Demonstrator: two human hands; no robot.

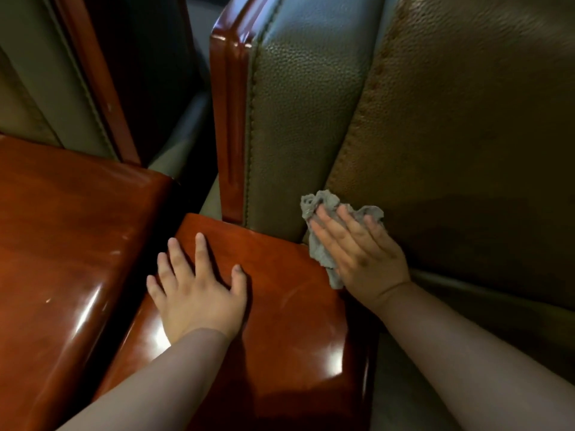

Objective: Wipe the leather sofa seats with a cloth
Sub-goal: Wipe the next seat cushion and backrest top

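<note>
My right hand [357, 253] presses the grey cloth [326, 231] with flat fingers into the corner where the wooden armrest [280, 306] meets the leather side panel [305, 119], at about three o'clock from my left hand [196, 284]. That hand lies flat on the armrest, grasping nothing. I judge the seat cushion [466, 150] needs long, overlapping strokes, with the cloth kept spread and steady pressure along the seam.
</note>
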